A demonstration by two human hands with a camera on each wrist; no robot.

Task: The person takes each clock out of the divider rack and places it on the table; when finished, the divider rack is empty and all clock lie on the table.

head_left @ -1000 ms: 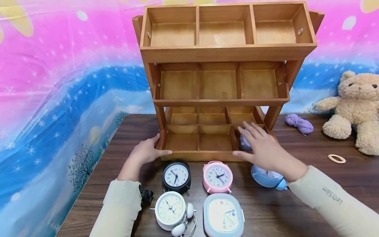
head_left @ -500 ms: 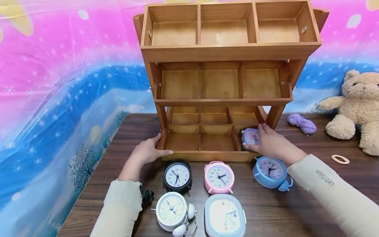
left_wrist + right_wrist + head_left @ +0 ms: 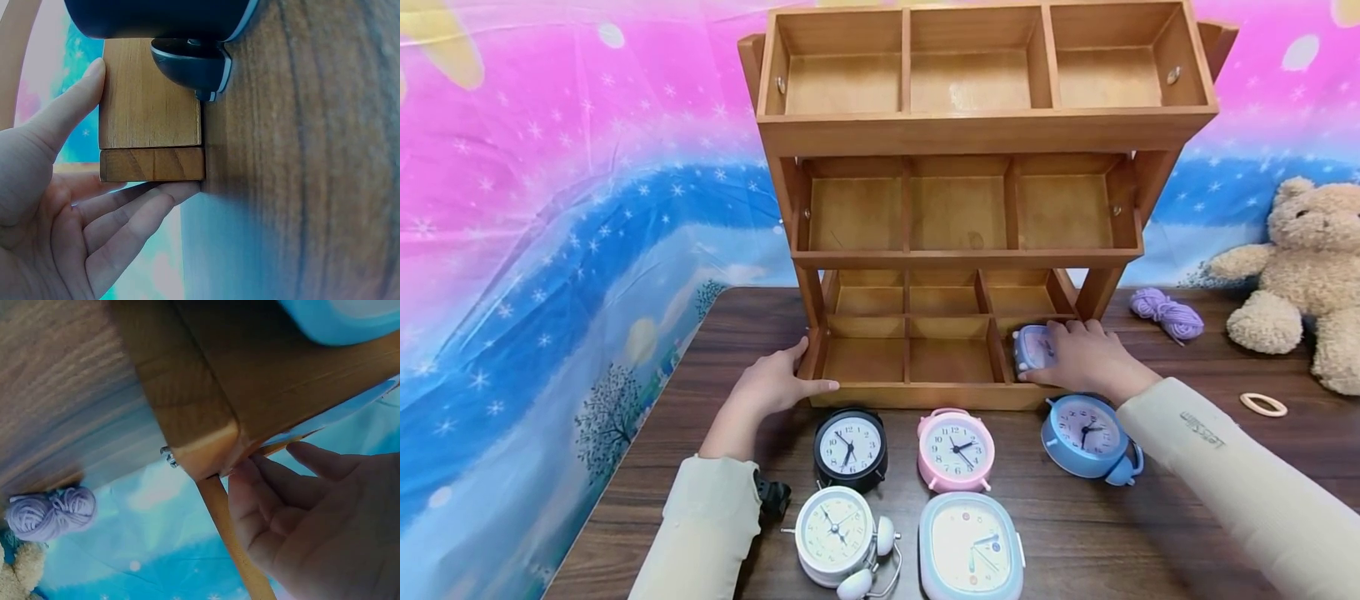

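In the head view my left hand (image 3: 775, 379) rests against the left end of a brown wooden shelf's bottom tier. Its thumb lies on the front board (image 3: 150, 94) and its straight fingers lie along the side. At the tier's right compartment is my right hand (image 3: 1086, 358), fingers bent at the shelf's corner (image 3: 228, 444) and thumb overlapping a small lilac-blue alarm clock (image 3: 1032, 346). That clock stands in the compartment, its right part hidden; I cannot tell whether the right hand holds it. A round blue alarm clock (image 3: 1086, 437) lies just below the right hand.
Black (image 3: 850, 450), pink (image 3: 955, 450), white twin-bell (image 3: 835, 529) and square pale-blue (image 3: 972, 546) alarm clocks lie before the wooden shelf (image 3: 985, 133). To the right are purple yarn (image 3: 1167, 313), a wooden ring (image 3: 1262, 405) and a teddy bear (image 3: 1311, 267).
My right hand has come down from over the lilac-blue clock and shifted right, uncovering much of it and the round blue clock. The left hand has stayed in place.
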